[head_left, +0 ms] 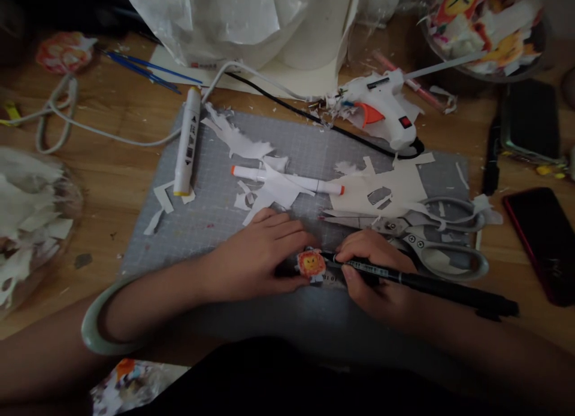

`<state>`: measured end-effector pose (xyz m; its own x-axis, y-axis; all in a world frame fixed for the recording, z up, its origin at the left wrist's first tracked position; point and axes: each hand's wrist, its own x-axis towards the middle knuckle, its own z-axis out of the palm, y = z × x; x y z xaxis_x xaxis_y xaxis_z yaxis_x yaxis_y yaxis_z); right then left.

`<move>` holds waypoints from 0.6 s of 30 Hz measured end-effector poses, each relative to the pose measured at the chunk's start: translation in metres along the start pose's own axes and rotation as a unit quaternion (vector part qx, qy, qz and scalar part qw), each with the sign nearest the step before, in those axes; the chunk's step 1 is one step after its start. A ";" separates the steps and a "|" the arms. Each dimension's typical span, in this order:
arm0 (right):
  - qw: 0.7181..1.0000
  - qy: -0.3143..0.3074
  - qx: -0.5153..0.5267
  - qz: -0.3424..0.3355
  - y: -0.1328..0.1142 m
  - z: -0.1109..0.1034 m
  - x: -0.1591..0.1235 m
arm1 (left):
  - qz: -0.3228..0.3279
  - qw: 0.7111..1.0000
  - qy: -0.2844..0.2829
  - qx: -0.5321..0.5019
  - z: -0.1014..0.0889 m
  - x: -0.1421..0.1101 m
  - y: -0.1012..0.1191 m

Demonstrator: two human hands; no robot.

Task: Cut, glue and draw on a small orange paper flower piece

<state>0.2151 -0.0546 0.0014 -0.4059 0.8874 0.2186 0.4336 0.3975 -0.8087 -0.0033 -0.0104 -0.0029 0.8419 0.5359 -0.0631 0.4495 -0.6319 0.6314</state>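
Note:
My left hand (274, 251) pinches a small orange and yellow paper cutout (311, 263) with a face drawn on it, close to the near edge of the grey cutting mat (179, 236). In my right hand (377, 272) is a black marker pen (449, 291), its tip at the cutout's right side. Just beyond my right hand lie grey-handled scissors (404, 227). A white marker with orange ends (330, 187) rests under paper scraps (281, 188) ahead of my left hand.
A white glue gun (381, 108) with an orange trigger sits at the mat's far edge, its cord running left. A thick white marker (187, 143) lies at left. Phones (543, 242) are at right. A bowl (485, 75) of cutouts and a bag of scraps (31, 218) flank the mat.

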 end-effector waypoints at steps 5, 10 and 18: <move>1.000 0.001 -0.009 -0.010 0.000 0.001 0.001 | -0.001 1.000 0.005 -0.007 0.001 -0.001 -0.001; 1.000 0.018 0.007 -0.012 0.000 0.003 -0.001 | 0.001 1.000 0.003 -0.008 0.001 -0.001 -0.002; 1.000 -0.003 0.024 -0.015 0.000 0.001 -0.001 | -0.001 1.000 0.001 -0.008 0.000 0.001 0.000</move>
<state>0.2146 -0.0556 0.0003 -0.4235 0.8736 0.2398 0.3818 0.4121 -0.8273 -0.0029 -0.0098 -0.0030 0.8407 0.5378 -0.0633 0.4464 -0.6222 0.6431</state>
